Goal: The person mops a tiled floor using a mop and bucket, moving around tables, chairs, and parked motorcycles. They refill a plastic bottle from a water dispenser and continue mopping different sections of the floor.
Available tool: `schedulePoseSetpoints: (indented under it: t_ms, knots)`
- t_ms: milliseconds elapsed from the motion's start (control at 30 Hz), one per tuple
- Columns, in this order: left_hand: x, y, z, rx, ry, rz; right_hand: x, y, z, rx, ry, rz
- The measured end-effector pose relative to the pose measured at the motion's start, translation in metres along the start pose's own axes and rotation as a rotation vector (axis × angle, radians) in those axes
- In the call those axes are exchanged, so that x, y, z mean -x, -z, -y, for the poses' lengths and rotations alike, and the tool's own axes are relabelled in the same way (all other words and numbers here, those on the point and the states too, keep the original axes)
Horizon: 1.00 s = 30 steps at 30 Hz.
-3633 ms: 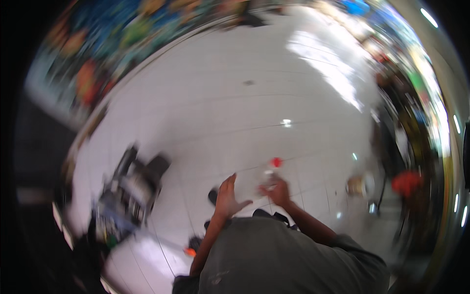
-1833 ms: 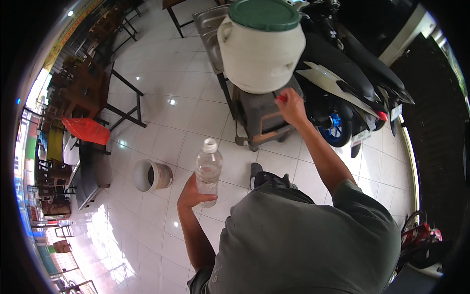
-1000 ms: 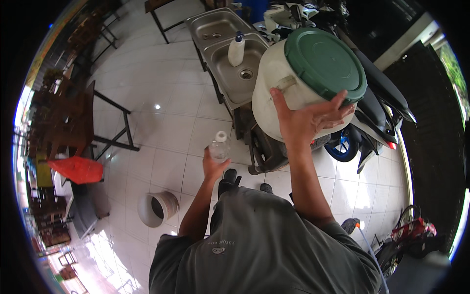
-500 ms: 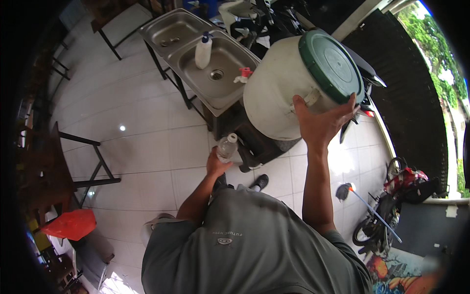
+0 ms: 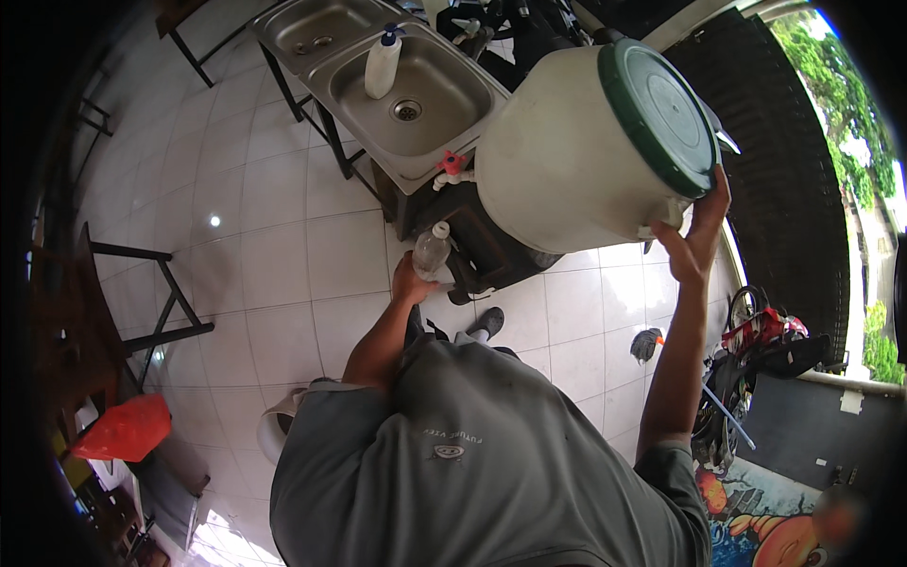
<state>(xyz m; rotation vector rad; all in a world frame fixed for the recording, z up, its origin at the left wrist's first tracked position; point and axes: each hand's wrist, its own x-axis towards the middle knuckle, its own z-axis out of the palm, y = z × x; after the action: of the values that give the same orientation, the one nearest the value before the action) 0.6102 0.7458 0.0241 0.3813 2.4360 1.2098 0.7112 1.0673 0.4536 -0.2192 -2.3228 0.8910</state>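
My left hand [image 5: 410,282] is wrapped around a clear plastic bottle [image 5: 432,251], held upright below a red-handled tap [image 5: 452,167] and a little apart from it. The tap sticks out of the lower side of a big off-white plastic barrel [image 5: 557,156] with a green lid [image 5: 667,115]. On the barrel's right, my right hand [image 5: 694,236] grips it, fingers over the lid's edge and thumb by the side handle [image 5: 667,218]. The barrel is on a dark stand [image 5: 477,241], whose top is mostly hidden beneath it.
Left of the barrel stands a steel double sink [image 5: 331,99], with a white pump bottle [image 5: 383,64] in one basin. A table with dark metal legs [image 5: 179,283] and a red plastic bag [image 5: 125,428] are at the left. A motorcycle [image 5: 756,345] and a broom [image 5: 727,413] lie at the right.
The barrel has turned, bringing its tap leftward and nearer to my left hand. My right hand has moved right along with the side handle. My left hand still holds the bottle.
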Motion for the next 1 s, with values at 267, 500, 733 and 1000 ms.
schedulePoseSetpoints:
  t_ms: [267,500,733,1000]
  knots:
    - [-0.041,-0.007,0.008,-0.015,0.228,0.028,-0.008,0.016,-0.003,-0.072,-0.03,0.153]
    - [-0.057,-0.009,-0.008,0.089,0.198,-0.05,0.031,-0.044,0.05,0.384,0.431,-0.27]
    - [-0.082,-0.002,-0.012,0.008,0.221,-0.059,0.018,-0.239,0.041,0.551,-0.032,0.592]
    - [-0.083,0.023,-0.031,-0.087,0.114,-0.07,0.007,-0.327,0.0,0.728,-0.117,0.819]
